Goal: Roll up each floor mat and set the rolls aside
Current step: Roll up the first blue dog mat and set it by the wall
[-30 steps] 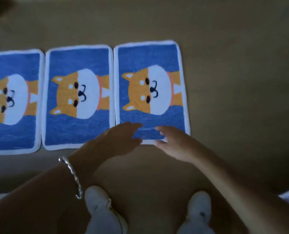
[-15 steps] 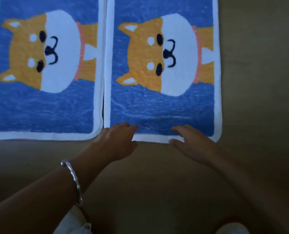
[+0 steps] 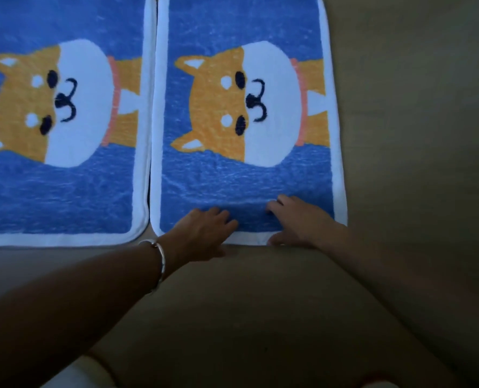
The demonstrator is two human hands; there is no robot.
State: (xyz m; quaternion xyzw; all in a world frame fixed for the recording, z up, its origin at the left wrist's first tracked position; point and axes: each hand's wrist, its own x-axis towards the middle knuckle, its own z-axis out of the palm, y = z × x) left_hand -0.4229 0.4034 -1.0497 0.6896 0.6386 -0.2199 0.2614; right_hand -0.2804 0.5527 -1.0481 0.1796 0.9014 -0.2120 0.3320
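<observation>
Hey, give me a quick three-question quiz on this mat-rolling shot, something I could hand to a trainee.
1. True or false: the left hand and the right hand both touch the near edge of the right mat.
2. Which wrist wears the bracelet? A: left. B: right.
3. Fill in: the left mat lies ___ on the floor, not rolled.

Key: 1 true; 2 A; 3 flat.

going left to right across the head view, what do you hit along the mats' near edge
left mat → left hand → right hand → bare floor; both hands touch the right mat at its near edge
</observation>
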